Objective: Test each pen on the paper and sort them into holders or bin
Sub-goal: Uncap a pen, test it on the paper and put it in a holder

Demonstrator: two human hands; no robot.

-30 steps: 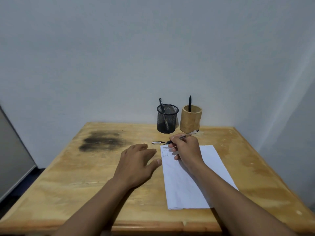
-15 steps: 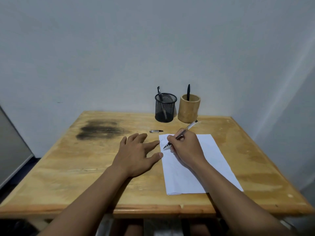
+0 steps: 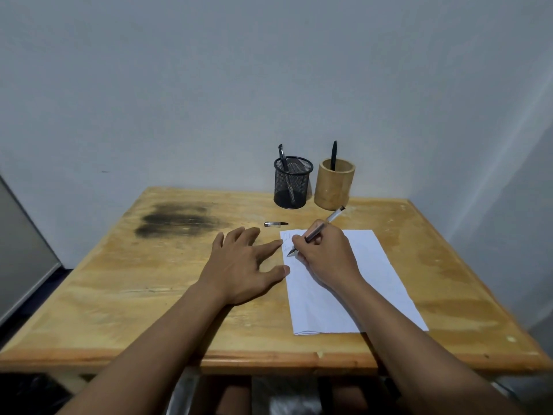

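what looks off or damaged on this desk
A dark, scorch-like stain mars the wooden table at its far left. A loose pen cap lies by itself in front of the mesh holder.

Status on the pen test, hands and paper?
Right hand gripping pen, tip on paper. Left hand flat, fingertips at paper's edge. Loose cap on table, clear.

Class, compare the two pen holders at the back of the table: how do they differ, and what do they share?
The black mesh holder is see-through wire, while the wooden holder is solid and tan. The mesh holder tapers toward its base, while the wooden holder's sides run nearly straight. The pen in the mesh holder leans, and the wooden holder's pen stands almost upright. Both are upright, open-topped, and hold one dark pen.
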